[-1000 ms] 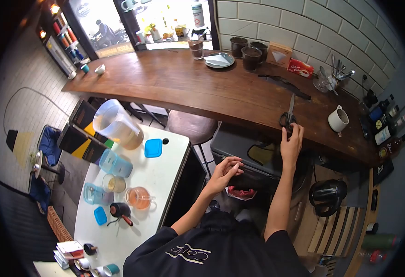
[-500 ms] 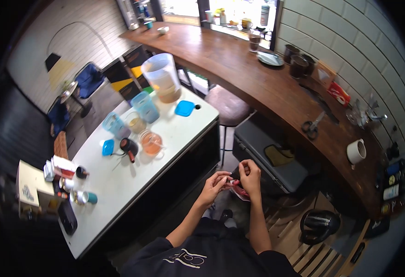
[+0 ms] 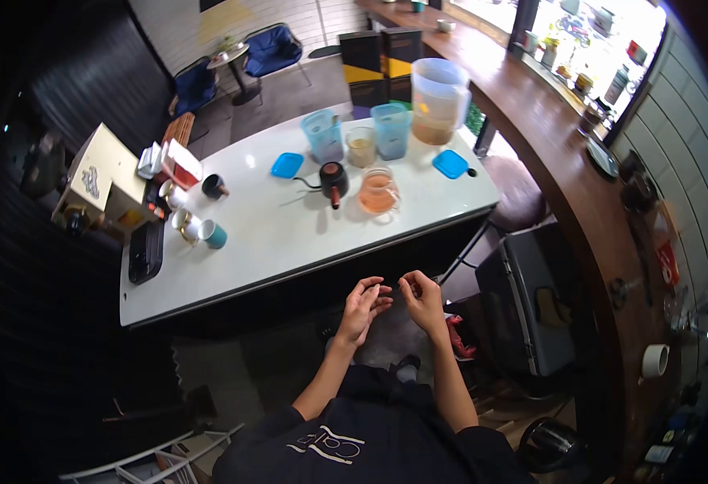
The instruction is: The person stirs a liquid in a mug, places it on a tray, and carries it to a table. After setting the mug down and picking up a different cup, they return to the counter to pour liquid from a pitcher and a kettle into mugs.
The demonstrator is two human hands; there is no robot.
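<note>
My left hand is raised over the floor in front of the white table, palm inward, its fingers apart and no object visible in them. Close beside it, my right hand has its fingers curled together in a pinch; whatever may be between the tips is too small to make out. A narrow gap separates the two hands. A red object lies lower down, just right of my right forearm and partly hidden by it.
On the white table stand a glass jug of orange liquid, a dark kettle, blue-tinted jugs, a large clear pitcher, blue lids and cups. A grey case and a wooden counter are at right.
The view has turned left, so the table now lies straight ahead. My hands have drawn slightly apart, and the red object formerly seen right at my fingers now appears beside my right forearm.
</note>
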